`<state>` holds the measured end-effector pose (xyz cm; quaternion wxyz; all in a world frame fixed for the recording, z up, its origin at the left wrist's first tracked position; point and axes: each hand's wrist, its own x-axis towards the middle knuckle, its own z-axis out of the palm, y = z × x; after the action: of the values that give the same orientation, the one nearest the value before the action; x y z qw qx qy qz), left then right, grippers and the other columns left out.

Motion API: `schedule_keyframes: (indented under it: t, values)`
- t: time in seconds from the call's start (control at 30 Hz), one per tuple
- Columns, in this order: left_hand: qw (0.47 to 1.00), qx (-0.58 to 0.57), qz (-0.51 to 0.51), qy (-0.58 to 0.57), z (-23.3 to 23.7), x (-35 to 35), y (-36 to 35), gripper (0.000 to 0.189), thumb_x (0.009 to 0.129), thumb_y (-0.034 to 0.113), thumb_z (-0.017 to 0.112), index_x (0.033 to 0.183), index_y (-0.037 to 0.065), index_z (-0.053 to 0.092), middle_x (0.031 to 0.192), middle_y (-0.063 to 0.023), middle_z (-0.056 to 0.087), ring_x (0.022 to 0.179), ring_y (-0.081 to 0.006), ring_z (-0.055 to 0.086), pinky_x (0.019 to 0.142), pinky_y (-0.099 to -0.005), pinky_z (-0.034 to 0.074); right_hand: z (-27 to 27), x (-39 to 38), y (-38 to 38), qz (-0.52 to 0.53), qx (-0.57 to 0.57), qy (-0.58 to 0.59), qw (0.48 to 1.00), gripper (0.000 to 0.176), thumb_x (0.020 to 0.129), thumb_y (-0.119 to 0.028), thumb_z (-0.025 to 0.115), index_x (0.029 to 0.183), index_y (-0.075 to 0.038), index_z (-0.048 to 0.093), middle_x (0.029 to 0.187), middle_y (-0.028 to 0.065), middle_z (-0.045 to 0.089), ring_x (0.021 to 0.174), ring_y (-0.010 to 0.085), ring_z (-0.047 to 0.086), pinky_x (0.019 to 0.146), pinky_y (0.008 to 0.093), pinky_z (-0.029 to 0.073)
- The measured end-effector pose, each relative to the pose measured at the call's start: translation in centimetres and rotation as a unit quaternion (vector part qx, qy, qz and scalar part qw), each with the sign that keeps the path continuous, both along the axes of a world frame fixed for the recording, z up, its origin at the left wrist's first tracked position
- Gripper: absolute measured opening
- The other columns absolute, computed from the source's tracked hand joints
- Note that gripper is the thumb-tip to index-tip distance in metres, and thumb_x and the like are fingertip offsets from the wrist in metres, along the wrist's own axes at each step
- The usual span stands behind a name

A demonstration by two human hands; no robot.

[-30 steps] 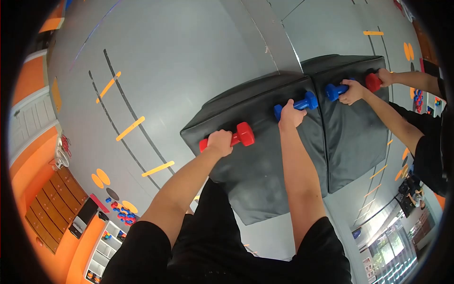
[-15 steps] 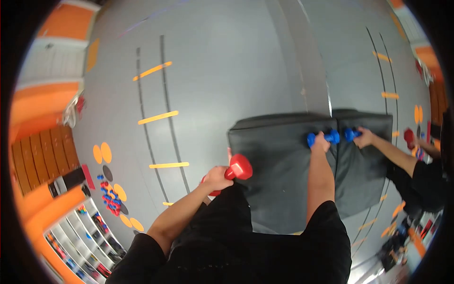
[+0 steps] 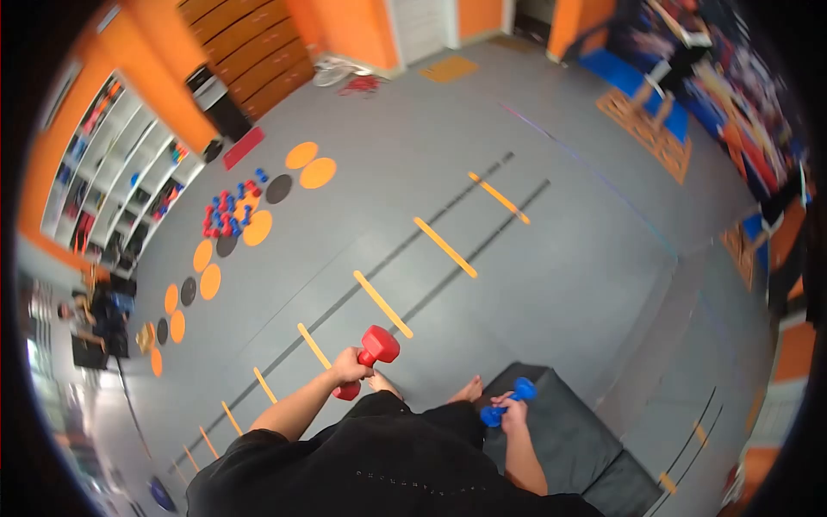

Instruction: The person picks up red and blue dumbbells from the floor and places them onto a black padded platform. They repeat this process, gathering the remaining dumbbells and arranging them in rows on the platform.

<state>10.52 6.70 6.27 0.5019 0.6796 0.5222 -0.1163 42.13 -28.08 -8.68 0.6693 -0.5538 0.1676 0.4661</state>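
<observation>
My left hand is wrapped round the handle of a red dumbbell, held out in front of my body above the floor. One red end sticks out beyond the thumb side, the other below the fingers. In my right hand is a blue dumbbell, gripped by its handle near the edge of a black padded block. Both ends of the blue dumbbell show. My bare feet are on the floor between the two hands.
An agility ladder is laid across the grey floor. Orange and black discs and a pile of red and blue dumbbells lie to the left, near white shelves. A mirror wall stands at right. Other people are in the background.
My view has swung left, away from the mirror. The blue dumbbell has come off the black block's top toward my body, still in my right hand. The red dumbbell stays in my left hand.
</observation>
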Motion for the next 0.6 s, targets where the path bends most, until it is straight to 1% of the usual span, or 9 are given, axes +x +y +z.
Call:
schedule_keyframes:
  t: [0.03,0.1,0.17,0.2,0.27,0.3,0.37,0.4,0.6]
  values:
    - [1.0,0.006,0.021,-0.013,0.2,-3.2,0.4,0.023,0.065,0.014,0.075,0.083,0.004,0.066,0.07,-0.0096,0.067,0.063,-0.0198,0.066,0.062,-0.0363,0.054,0.6,-2.6,4.1,0.058,0.044,-0.018,0.997,0.014,0.075,0.005,0.063,0.084,-0.003,0.056,0.071,0.0104,0.058,0.066,0.0277,0.063,0.062,0.0383,0.053]
    - [0.981,-0.043,0.159,-0.1,0.3,-8.2,1.5,0.017,0.065,0.005,0.072,0.08,0.003,0.064,0.067,-0.0062,0.064,0.06,-0.0157,0.062,0.059,-0.034,0.052,5.8,-7.3,13.2,0.209,-0.001,-0.041,0.977,0.017,0.077,0.002,0.072,0.08,-0.004,0.056,0.069,0.0075,0.058,0.063,0.0215,0.061,0.06,0.0356,0.051]
    - [0.959,-0.067,0.233,-0.146,1.9,-12.8,2.3,0.016,0.064,0.001,0.069,0.078,0.003,0.063,0.066,-0.0042,0.061,0.059,-0.0156,0.06,0.057,-0.0331,0.05,8.8,-11.9,20.9,0.403,0.007,-0.206,0.892,0.022,0.078,-0.004,0.078,0.081,-0.006,0.057,0.066,0.0038,0.056,0.06,0.0164,0.058,0.059,0.0345,0.05]
    - [0.944,-0.052,0.273,-0.179,2.7,-15.0,2.6,0.017,0.063,-0.003,0.067,0.078,0.003,0.061,0.066,-0.0041,0.06,0.059,-0.0154,0.06,0.055,-0.0322,0.049,10.0,-14.2,24.5,0.427,0.01,-0.219,0.877,0.022,0.078,-0.004,0.078,0.081,-0.006,0.057,0.066,0.0038,0.056,0.06,0.0164,0.058,0.059,0.0345,0.05]
    - [0.907,-0.028,0.345,-0.241,2.5,-19.2,3.2,0.021,0.062,-0.01,0.063,0.078,0.003,0.059,0.066,-0.0044,0.059,0.058,-0.0158,0.059,0.053,-0.0317,0.048,12.2,-18.4,30.5,0.516,0.038,-0.267,0.813,0.022,0.081,-0.009,0.079,0.08,-0.008,0.056,0.064,0.0016,0.054,0.058,0.0151,0.056,0.059,0.0344,0.049]
    - [0.897,-0.026,0.365,-0.248,2.7,-21.3,3.4,0.021,0.062,-0.01,0.063,0.078,0.003,0.059,0.066,-0.0044,0.059,0.058,-0.0158,0.059,0.053,-0.0317,0.048,13.1,-20.1,32.6,0.535,0.04,-0.272,0.799,0.022,0.081,-0.009,0.079,0.08,-0.008,0.056,0.064,0.0016,0.054,0.058,0.0151,0.056,0.059,0.0344,0.049]
    - [0.858,-0.063,0.432,-0.27,3.9,-25.2,4.6,0.021,0.062,-0.012,0.061,0.077,0.003,0.058,0.066,-0.0054,0.059,0.058,-0.0163,0.059,0.054,-0.0321,0.048,14.8,-23.9,37.5,0.51,0.115,-0.129,0.842,0.023,0.081,-0.008,0.078,0.078,-0.008,0.055,0.061,0.0021,0.053,0.056,0.0151,0.055,0.059,0.0344,0.048]
    - [0.845,-0.034,0.449,-0.287,4.4,-26.9,5.1,0.015,0.064,-0.01,0.061,0.073,0.002,0.057,0.064,-0.0051,0.058,0.054,-0.0152,0.057,0.051,-0.0318,0.047,17.7,-26.0,39.5,0.507,0.122,-0.094,0.848,0.023,0.083,-0.012,0.075,0.076,-0.008,0.054,0.06,0.0037,0.052,0.056,0.0172,0.055,0.06,0.0347,0.048]
    - [0.773,-0.027,0.56,-0.298,2.3,-35.8,8.9,0.017,0.061,-0.012,0.059,0.072,0.001,0.056,0.063,-0.0073,0.057,0.053,-0.0181,0.057,0.049,-0.0333,0.047,16.2,-30.3,49.5,0.509,0.085,-0.065,0.854,0.023,0.084,-0.017,0.068,0.073,-0.007,0.051,0.058,0.0088,0.052,0.055,0.024,0.055,0.062,0.0369,0.047]
